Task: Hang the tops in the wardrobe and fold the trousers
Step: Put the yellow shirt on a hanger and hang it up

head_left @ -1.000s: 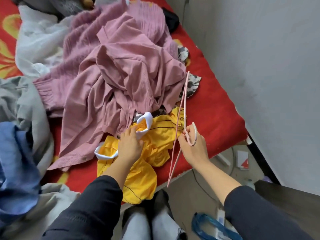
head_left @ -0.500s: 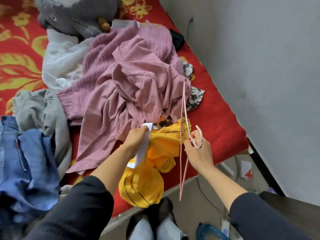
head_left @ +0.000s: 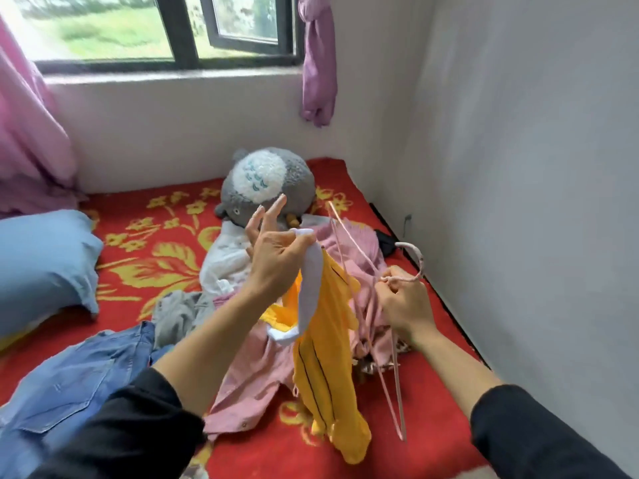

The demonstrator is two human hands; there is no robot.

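Head view: one yellow top [head_left: 325,357], one hanger [head_left: 404,279].

My left hand [head_left: 276,261], raised, pinches the top [head_left: 325,357], spare fingers [head_left: 275,213] spread; right of them my right hand [head_left: 404,300] grips the hanger [head_left: 403,279].

The single camera sits on the person's head and looks forward and a little down across the bed [head_left: 435,420] — toward the window [head_left: 103,29] and the room corner. It is close to the left hand [head_left: 273,257] and right hand [head_left: 404,299], which are raised near the middle of the wide-angle frame.
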